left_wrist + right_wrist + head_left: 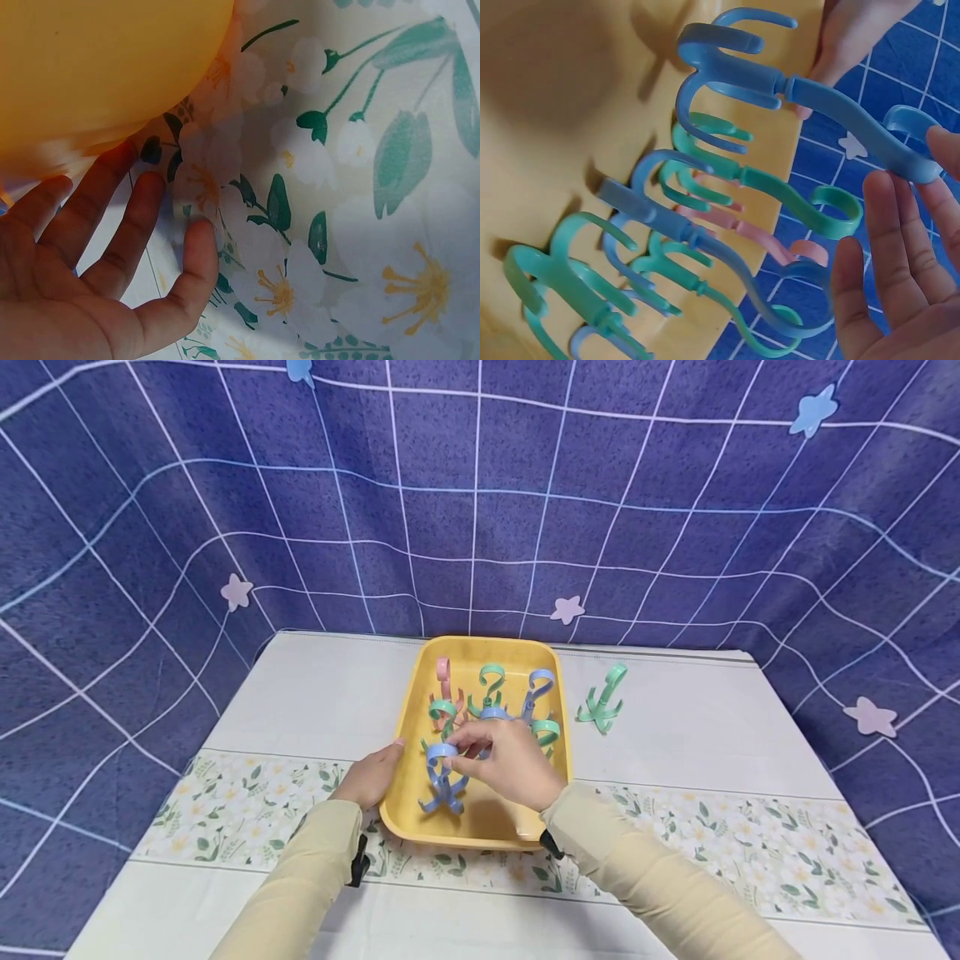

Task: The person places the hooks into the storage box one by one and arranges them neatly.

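Note:
In the head view my right hand (510, 760) is over the yellow tray (480, 842) and pinches the curled top of a blue multi-prong hanging hook (442, 789) between thumb and fingertips. The right wrist view shows this blue hook (840, 112) with its prongs close over the tray floor and its curl at the fingertips. My left hand (371, 774) touches the tray's left wall; in the left wrist view its fingers are spread and loosely bent, fingertips at the tray's underside. Other hooks stand upright behind the held one: a pink hook (444, 672), green hooks (491, 681) and blue hooks (538, 689).
One green hook (602, 702) stands on the white table (675, 727), right of the tray. A floral strip (697, 835) crosses the table beneath the tray's front part. Behind and at both sides hangs a blue curtain (480, 518) with a grid and stars.

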`<state>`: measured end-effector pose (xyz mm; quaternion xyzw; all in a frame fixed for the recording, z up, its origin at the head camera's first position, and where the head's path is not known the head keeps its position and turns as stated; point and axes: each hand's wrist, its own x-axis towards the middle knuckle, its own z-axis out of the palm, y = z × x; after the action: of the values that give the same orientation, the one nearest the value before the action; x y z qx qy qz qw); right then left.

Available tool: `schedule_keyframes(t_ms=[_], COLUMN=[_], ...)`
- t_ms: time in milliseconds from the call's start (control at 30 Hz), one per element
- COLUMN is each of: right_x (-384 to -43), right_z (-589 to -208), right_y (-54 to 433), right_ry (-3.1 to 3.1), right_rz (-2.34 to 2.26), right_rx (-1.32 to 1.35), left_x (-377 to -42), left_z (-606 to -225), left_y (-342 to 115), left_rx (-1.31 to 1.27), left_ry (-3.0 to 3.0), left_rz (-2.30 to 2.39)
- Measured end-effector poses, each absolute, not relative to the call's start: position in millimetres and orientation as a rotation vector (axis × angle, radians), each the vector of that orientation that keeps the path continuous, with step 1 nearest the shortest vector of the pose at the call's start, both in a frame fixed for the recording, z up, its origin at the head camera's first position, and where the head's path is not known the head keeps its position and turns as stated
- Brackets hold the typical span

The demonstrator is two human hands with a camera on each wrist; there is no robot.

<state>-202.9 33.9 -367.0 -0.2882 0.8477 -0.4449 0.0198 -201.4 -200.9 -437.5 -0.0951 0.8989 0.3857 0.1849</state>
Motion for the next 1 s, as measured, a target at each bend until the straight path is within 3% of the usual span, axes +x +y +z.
schedule_keyframes(t_ms=[1000], right_x=[-203.4], right_z=[-381.1], right_y=[40.0], right_ry=[2.524], right_rz=[-1.353], right_rx=[-0.904], left_x=[-202.3], left_z=[-437.0], left_y=[-200.6], left_rx=[-0.277], left_ry=[2.541], left_rz=[1.060])
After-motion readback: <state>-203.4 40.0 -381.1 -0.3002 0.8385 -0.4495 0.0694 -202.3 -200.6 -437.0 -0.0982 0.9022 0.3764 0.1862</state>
